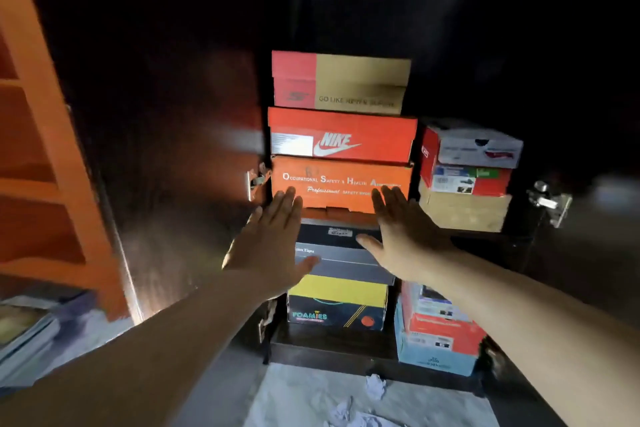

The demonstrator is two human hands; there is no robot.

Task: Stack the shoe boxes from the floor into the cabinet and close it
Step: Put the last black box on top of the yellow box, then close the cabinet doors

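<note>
A: Dark cabinet (346, 3) interior, doors swung out both sides, pale floor (311, 395) in front with crumpled paper scraps (375, 386). Where's the task thing?

B: Orange safety-shoe box (341, 184), mid-stack, straight ahead of both hands and a bit above them. Long axis runs left-right, label end facing out. Nike box (343, 135) sits on it, a red-and-tan box (341, 81) on top of that. Below: a dark grey box (341, 253), then the Foamies box (337, 303).

A: Hands?

B: Both flat, fingers straight, holding nothing. Left hand (273, 236) fingertips at the orange box's lower left front, right hand (403, 236) at its lower right. Roughly equal reach, neither clearly nearer. Looks like a push to square it in, my guess.

A: Contact?

B: Can't tell touching or just short. Motion blur.

A: Hidden stuff?

B: Grey box's front is partly covered by the hands. Second stack (467, 177) on the right, labels unreadable. Cabinet back lost in dark. Any boxes left on the floor aren't in view.
</note>
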